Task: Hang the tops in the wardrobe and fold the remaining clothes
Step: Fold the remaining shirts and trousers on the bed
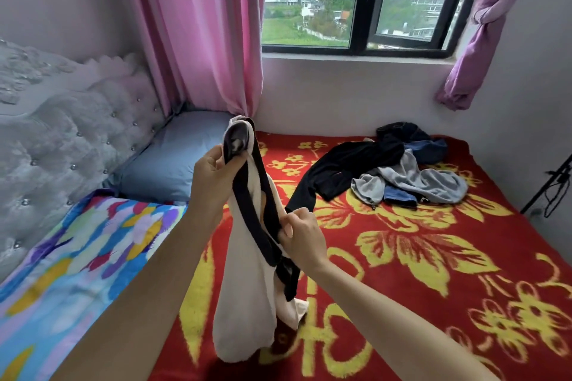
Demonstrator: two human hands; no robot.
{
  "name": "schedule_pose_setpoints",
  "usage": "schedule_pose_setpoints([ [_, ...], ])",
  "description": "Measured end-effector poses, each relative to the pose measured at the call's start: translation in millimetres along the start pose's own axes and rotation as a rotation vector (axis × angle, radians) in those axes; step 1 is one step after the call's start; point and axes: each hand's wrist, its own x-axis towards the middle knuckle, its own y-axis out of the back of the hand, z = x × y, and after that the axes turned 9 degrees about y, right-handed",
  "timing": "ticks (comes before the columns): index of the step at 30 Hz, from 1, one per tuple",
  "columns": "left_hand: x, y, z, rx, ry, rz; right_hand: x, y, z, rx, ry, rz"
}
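Observation:
A cream top with black trim point(244, 312) hangs in the air above the bed, its lower end touching the red blanket point(433, 257). My left hand point(213, 176) grips its upper end at the black neckline. My right hand point(301, 233) pinches the black trim lower down. Further back on the blanket lies a loose pile of clothes point(402, 176): a black garment, a grey one and blue ones.
A blue pillow point(173, 161) and a colourful sheet point(77, 257) lie left, beside a tufted headboard point(62, 139). Pink curtains point(201, 34) and a window point(365, 0) stand behind the bed. A black stand with cables point(554, 185) is at the right wall.

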Motion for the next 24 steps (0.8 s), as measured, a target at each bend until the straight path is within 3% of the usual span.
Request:
schedule_pose_setpoints([
  [6,12.5,35.7,3.9,-0.065,-0.004,0.118,16.1,42.8,12.4,0.397,-0.233,0.139],
  [9,19.4,54.1,-6.5,-0.03,0.025,0.15,33.1,76.8,7.7,0.554,-0.2,0.275],
  [16,24.4,84.8,-30.7,-0.118,0.153,-0.018,62.6,137.6,-20.3,0.569,-0.031,0.209],
  [21,31.5,100.2,-35.7,-0.345,0.164,-0.076,73.2,159.1,-30.0,0.525,0.003,0.188],
  [24,36.6,116.3,-41.8,-0.365,0.173,-0.056,77.5,168.8,-36.2,0.428,0.08,0.138],
])
